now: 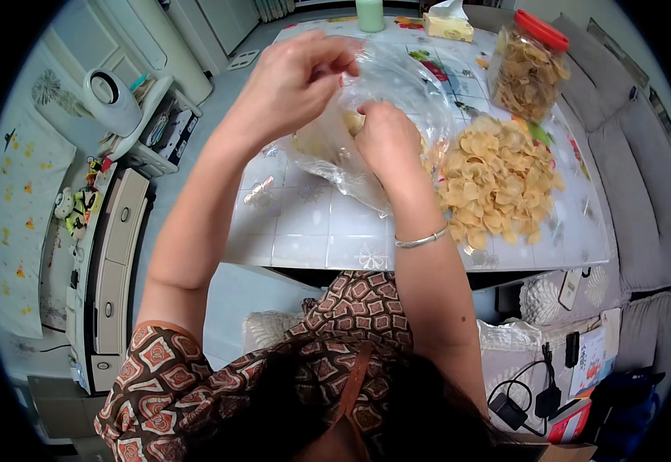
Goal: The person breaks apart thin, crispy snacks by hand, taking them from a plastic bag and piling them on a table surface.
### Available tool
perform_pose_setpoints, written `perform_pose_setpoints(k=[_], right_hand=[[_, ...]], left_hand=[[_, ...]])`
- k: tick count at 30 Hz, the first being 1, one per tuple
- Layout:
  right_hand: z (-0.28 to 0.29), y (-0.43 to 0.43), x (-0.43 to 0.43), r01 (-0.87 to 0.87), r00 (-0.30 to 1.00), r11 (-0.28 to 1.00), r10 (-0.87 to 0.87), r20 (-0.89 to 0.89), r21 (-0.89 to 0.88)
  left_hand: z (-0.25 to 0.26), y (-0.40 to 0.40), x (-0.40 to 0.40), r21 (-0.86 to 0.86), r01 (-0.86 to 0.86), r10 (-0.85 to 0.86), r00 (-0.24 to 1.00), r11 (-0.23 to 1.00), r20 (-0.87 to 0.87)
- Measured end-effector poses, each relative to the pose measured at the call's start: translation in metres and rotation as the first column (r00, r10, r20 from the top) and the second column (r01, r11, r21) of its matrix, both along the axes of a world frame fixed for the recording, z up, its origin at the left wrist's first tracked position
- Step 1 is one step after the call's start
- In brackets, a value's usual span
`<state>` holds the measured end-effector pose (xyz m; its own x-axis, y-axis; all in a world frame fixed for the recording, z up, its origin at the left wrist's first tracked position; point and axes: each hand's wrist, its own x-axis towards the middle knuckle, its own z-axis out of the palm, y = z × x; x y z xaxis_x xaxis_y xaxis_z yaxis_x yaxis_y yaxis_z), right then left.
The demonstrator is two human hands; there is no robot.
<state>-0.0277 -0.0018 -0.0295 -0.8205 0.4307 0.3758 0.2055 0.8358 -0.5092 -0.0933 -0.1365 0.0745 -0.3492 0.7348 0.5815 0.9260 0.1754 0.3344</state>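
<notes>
A clear plastic bag (335, 167) lies spread on the table, with some pale yellow pieces inside. My left hand (298, 78) is raised at the bag's upper left, its fingers curled on the rim of the film. Inside the bag's mouth is my right hand (387, 136), wearing a silver bangle at the wrist; its fingers are bent down by the yellowish pieces, and whether they grip any is hidden. Right of the bag, a heap of thin, dried yellow slices (500, 179) rests on the tablecloth. Behind the heap, a clear jar with a red lid (529, 72) holds similar slices.
A tissue box (448, 28) and a light green container (370, 15) stand at the table's far side. The tablecloth (301, 219) reaches the near edge. A grey sofa (630, 167) stands at the right, with black cables and adapters (520, 404) on a seat at lower right.
</notes>
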Motion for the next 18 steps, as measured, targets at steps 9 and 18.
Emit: perform_pose_setpoints(k=[9,18], right_hand=[[-0.002,0.002,-0.005,-0.065,0.997,0.997,0.067,0.043,-0.044],[-0.002,-0.002,0.005,-0.371,0.928,0.928,0.372,0.031,-0.030]], left_hand=[[-0.054,-0.075,-0.034,-0.497,-0.337,0.282,0.941,0.800,-0.185],[-0.050,-0.070,-0.003,-0.553,0.087,-0.136,0.989,0.829,-0.049]])
